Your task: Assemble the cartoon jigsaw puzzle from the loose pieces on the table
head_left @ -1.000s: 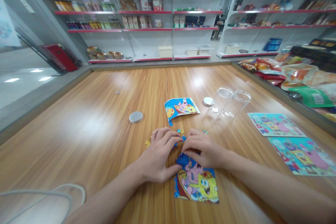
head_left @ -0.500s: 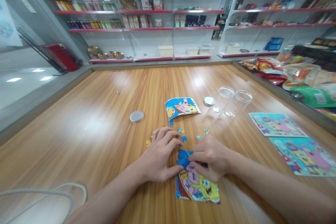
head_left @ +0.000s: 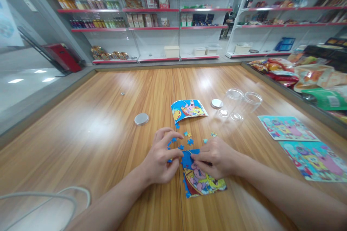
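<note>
A partly built cartoon jigsaw lies on the wooden table in front of me. My right hand rests on its upper edge, fingers pressed together in a pinch at the top blue part. My left hand hovers just left of the puzzle with its fingers curled over several loose blue pieces. More loose pieces lie just beyond my hands. A small reference picture of the same cartoon sits farther back.
Two clear jars lie on their sides at the right, with a silver lid beside them and another lid to the left. Two finished puzzles lie at far right. Snack bags line the right edge. A white cable loops at lower left.
The puzzle has turned and shifted a little under my right hand. My left hand has lifted off the table and curled its fingers, uncovering loose pieces beneath it.
</note>
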Motion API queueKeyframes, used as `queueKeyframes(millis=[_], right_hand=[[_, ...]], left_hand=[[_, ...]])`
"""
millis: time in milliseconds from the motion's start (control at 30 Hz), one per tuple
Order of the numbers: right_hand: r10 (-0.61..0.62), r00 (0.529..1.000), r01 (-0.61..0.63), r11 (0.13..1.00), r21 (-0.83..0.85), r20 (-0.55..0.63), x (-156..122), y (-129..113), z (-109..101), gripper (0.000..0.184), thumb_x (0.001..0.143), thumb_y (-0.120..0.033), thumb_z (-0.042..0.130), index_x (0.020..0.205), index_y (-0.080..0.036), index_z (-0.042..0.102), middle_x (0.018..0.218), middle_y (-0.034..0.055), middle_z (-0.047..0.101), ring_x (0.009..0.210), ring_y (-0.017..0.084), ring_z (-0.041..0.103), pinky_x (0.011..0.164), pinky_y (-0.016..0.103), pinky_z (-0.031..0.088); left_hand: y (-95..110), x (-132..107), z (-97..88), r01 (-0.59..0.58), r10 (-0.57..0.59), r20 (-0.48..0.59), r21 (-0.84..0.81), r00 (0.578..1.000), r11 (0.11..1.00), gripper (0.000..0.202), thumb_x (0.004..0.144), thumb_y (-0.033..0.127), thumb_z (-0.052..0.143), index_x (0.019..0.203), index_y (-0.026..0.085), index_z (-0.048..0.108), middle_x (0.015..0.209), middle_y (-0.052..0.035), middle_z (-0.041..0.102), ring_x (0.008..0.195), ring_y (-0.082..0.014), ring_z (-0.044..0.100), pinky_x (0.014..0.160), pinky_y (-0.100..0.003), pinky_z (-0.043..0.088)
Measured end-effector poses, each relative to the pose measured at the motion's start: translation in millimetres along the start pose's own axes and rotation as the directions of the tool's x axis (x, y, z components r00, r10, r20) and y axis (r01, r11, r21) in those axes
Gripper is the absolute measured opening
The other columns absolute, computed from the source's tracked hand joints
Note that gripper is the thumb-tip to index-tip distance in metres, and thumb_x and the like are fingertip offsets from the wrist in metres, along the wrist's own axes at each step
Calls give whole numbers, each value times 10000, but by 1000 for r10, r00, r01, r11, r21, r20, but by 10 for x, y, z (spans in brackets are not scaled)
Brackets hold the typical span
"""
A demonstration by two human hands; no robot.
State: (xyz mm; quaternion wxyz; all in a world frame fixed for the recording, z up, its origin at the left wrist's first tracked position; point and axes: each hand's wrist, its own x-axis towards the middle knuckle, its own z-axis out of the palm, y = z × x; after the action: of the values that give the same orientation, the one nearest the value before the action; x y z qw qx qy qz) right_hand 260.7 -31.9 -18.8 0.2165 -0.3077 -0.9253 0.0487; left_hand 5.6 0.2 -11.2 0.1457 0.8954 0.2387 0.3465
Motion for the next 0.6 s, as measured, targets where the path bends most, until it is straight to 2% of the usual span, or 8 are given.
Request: queueKeyframes(millis=[67,167,333,433,500,533,600], right_hand=[[6,1000,-6,1000,6,23,1,-6,-10,179,893,-255,568,874,-214,742,573,-18,646,459,107,496,485,312,205],[13,999,-13,1000,12,44,1,-8,-28,188,900,-253,559,830,-212,728,565,-17,636,457,104,492,488,308,210],[-5,1000,5,998,55,-6,5,-11,-6,176,888,-221,568,760,-199,687,562,-23,618,454,97,472,490,305,218],[33,986,-20,997,77,-162,6,-6,22,207,887,-183,575,687,-185,629,541,-33,567,457,87,445,501,291,238],[133,942,-106,989,103,-309,-4,36,27,232,883,-176,592,651,-177,591,526,-42,509,459,78,416,507,279,243],[223,900,-179,973,149,-374,-12,76,25,262,877,-188,605,619,-175,562,513,-48,466,458,74,394,508,274,239],[435,780,-334,898,288,-450,-33,194,19,377,869,-235,620,534,-178,459,487,-59,357,448,68,331,500,270,216]], left_hand=[[-10,-11,16,-21,20,68,12,998,1000,253,725,60,586,869,222,716,1301,-72,555,1265,-348,411,1045,-570,379],[-20,-23,45,-5,2,118,25,993,1000,325,704,32,570,913,226,726,1307,-74,555,1291,-354,394,1058,-580,376],[-54,-27,77,31,-34,52,60,998,998,286,711,-1,545,828,207,702,1235,-78,576,1236,-336,430,1021,-557,407],[-88,-27,98,96,-96,-9,88,995,991,348,724,-26,521,915,207,695,1180,-84,597,1180,-310,465,991,-531,431],[-116,-27,112,137,-132,-60,83,989,987,383,728,-38,504,966,202,685,1139,-87,611,1141,-292,488,980,-515,441],[-133,-27,117,153,-147,-82,71,986,986,388,729,-42,496,971,199,682,1117,-87,616,1122,-284,499,973,-504,446],[-174,-25,124,173,-168,-125,29,978,985,383,733,-42,482,958,196,681,1064,-86,623,1076,-266,524,948,-474,460]])
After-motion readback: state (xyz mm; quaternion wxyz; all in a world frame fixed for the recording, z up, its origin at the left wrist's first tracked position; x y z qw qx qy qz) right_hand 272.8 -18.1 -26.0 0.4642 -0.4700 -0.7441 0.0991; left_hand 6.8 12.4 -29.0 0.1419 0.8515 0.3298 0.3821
